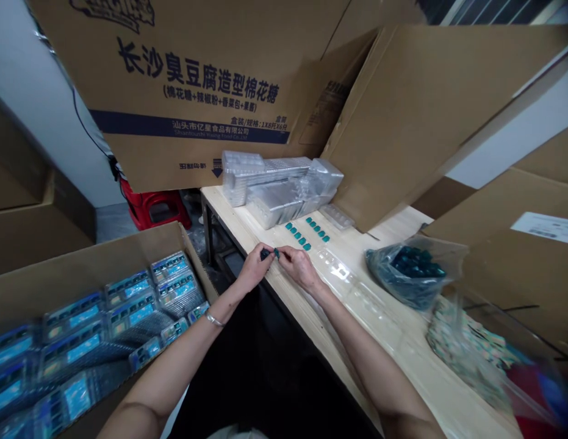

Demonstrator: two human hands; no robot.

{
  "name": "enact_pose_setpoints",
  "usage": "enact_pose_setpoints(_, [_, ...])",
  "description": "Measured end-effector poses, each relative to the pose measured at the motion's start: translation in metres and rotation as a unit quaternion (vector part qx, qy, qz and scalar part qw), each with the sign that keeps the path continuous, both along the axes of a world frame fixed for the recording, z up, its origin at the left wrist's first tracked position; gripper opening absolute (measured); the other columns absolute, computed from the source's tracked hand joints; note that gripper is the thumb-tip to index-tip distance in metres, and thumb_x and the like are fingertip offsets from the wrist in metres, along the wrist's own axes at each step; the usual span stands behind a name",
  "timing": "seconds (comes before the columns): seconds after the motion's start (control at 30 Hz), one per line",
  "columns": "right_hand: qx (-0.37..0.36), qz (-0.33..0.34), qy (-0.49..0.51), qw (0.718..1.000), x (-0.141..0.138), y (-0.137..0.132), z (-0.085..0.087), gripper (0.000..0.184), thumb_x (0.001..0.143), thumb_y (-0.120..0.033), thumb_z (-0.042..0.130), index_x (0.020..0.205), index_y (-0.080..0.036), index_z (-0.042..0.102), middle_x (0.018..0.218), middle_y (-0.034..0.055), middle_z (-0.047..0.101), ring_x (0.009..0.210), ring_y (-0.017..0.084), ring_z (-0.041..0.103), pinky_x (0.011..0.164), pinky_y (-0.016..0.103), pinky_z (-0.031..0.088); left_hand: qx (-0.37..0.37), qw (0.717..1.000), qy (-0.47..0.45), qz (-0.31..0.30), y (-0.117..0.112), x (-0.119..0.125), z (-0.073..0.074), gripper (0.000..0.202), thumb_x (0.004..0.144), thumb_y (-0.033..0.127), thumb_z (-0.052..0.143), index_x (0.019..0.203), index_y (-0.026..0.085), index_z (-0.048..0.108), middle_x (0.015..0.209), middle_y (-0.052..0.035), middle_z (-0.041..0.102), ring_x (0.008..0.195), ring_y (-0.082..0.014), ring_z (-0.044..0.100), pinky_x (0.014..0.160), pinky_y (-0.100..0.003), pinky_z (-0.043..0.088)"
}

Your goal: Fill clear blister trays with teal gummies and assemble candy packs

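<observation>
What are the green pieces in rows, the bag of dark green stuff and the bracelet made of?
Green pieces: maybe smooth plastic, judging by their even colour; too small to be sure. Bag: seemingly thin plastic film, see-through and wrinkled. Bracelet: probably metal, since it looks silvery and shiny.

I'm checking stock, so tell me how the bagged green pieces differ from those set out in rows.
The bagged pieces lie heaped together in a see-through bag; the set-out pieces lie spaced in two rows. The bagged pieces look darker, the set-out pieces brighter. Both are blue-green.
</observation>
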State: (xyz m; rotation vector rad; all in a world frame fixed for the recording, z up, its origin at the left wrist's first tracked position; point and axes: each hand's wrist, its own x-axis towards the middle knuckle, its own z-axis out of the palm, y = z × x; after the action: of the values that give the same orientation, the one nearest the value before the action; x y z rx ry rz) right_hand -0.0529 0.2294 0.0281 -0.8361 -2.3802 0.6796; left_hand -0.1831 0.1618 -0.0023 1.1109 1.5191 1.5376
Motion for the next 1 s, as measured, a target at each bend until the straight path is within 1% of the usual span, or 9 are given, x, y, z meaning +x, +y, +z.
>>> enact_pose_setpoints(0.17, [0.0, -0.02, 0.007, 1.0, 0.003, -0.004, -0.001, 0.02, 0.083, -0.019, 0.048, 0.092, -0.016, 0.065, 0.076, 0.0041, 0.068, 0.07, 0.016, 0.064, 0.064, 0.024, 0.046, -0.022, 0.999, -0.044, 0.01, -0.004, 0.004, 0.002, 0.023, 0.073, 0.038, 0.059, 0.086, 0.018, 0.057, 0.056, 0.0049, 0.045, 0.048, -0.0075, 0.04, 0.044, -0.017, 0.034])
enact_pose_setpoints(0.3, [0.077, -0.012, -0.007, 0.997, 0.004, -0.013, -0.001, 0.021, 0.087, -0.019, 0.043, 0.095, -0.017, 0.062, 0.083, 0.0055, 0.068, 0.074, 0.017, 0.064, 0.068, 0.025, 0.046, -0.036, 0.993, -0.109, -0.007, -0.005, 0.009, 0.002, 0.031, 0.071, 0.042, 0.062, 0.089, 0.018, 0.056, 0.061, 0.0031, 0.048, 0.051, -0.0081, 0.045, 0.041, -0.016, 0.035])
enact_pose_setpoints(0.47, [0.158, -0.017, -0.054, 0.986, 0.007, -0.021, -0.004, 0.021, 0.089, -0.015, 0.04, 0.1, -0.013, 0.058, 0.087, 0.0089, 0.066, 0.081, 0.019, 0.063, 0.073, 0.028, 0.047, -0.029, 0.998, -0.053, 0.021, -0.002, 0.015, -0.002, 0.024, 0.073, 0.036, 0.061, 0.086, 0.018, 0.056, 0.054, 0.005, 0.045, 0.045, -0.0069, 0.042, 0.039, -0.016, 0.034])
enact_pose_setpoints(0.63, [0.219, -0.032, -0.128, 0.967, 0.008, -0.024, -0.011, 0.019, 0.087, -0.01, 0.041, 0.098, -0.011, 0.057, 0.09, 0.0129, 0.065, 0.087, 0.022, 0.061, 0.079, 0.033, 0.048, -0.028, 0.994, -0.106, -0.003, -0.001, 0.02, -0.002, 0.025, 0.074, 0.036, 0.058, 0.091, 0.018, 0.053, 0.055, 0.005, 0.046, 0.045, -0.0074, 0.043, 0.039, -0.016, 0.032])
enact_pose_setpoints(0.7, [0.22, -0.029, -0.131, 0.966, 0.009, -0.025, -0.013, 0.019, 0.086, -0.009, 0.042, 0.097, -0.01, 0.058, 0.091, 0.0136, 0.065, 0.088, 0.023, 0.061, 0.08, 0.034, 0.048, -0.022, 0.997, -0.074, 0.006, 0.0, 0.02, -0.001, 0.021, 0.074, 0.033, 0.058, 0.088, 0.018, 0.054, 0.056, 0.0048, 0.046, 0.046, -0.0072, 0.043, 0.04, -0.016, 0.033])
enact_pose_setpoints(0.8, [0.153, -0.024, -0.041, 0.987, 0.01, -0.022, -0.014, 0.019, 0.086, -0.012, 0.044, 0.096, -0.013, 0.06, 0.09, 0.0106, 0.066, 0.086, 0.02, 0.062, 0.08, 0.031, 0.047, -0.003, 0.999, 0.001, 0.034, -0.001, 0.019, -0.003, 0.016, 0.072, 0.028, 0.059, 0.084, 0.018, 0.056, 0.058, 0.0044, 0.048, 0.047, -0.0064, 0.042, 0.044, -0.017, 0.035])
enact_pose_setpoints(0.87, [0.049, -0.034, 0.052, 0.997, 0.011, -0.018, -0.013, 0.017, 0.084, -0.018, 0.048, 0.09, -0.016, 0.063, 0.085, 0.0064, 0.067, 0.079, 0.017, 0.063, 0.075, 0.028, 0.049, -0.003, 1.0, -0.013, 0.028, -0.001, 0.018, -0.006, 0.019, 0.073, 0.031, 0.059, 0.086, 0.018, 0.056, 0.057, 0.0048, 0.047, 0.046, -0.0064, 0.041, 0.043, -0.017, 0.035])
enact_pose_setpoints(0.93, [-0.088, -0.042, 0.13, 0.987, 0.012, -0.014, -0.012, 0.015, 0.081, -0.026, 0.053, 0.084, -0.016, 0.064, 0.077, 0.0034, 0.067, 0.07, 0.015, 0.063, 0.069, 0.026, 0.05, -0.01, 0.998, -0.069, 0.005, -0.002, 0.017, -0.007, 0.024, 0.073, 0.035, 0.059, 0.089, 0.018, 0.054, 0.055, 0.0055, 0.045, 0.045, -0.0064, 0.04, 0.041, -0.017, 0.034])
enact_pose_setpoints(1.0, [-0.218, -0.025, 0.187, 0.958, 0.013, -0.009, -0.01, 0.02, 0.076, -0.031, 0.058, 0.086, -0.016, 0.065, 0.077, 0.0031, 0.068, 0.07, 0.014, 0.063, 0.069, 0.027, 0.051, -0.011, 0.991, -0.13, -0.016, -0.003, 0.016, -0.008, 0.028, 0.071, 0.036, 0.062, 0.09, 0.018, 0.053, 0.056, 0.0058, 0.045, 0.045, -0.0061, 0.041, 0.039, -0.016, 0.032])
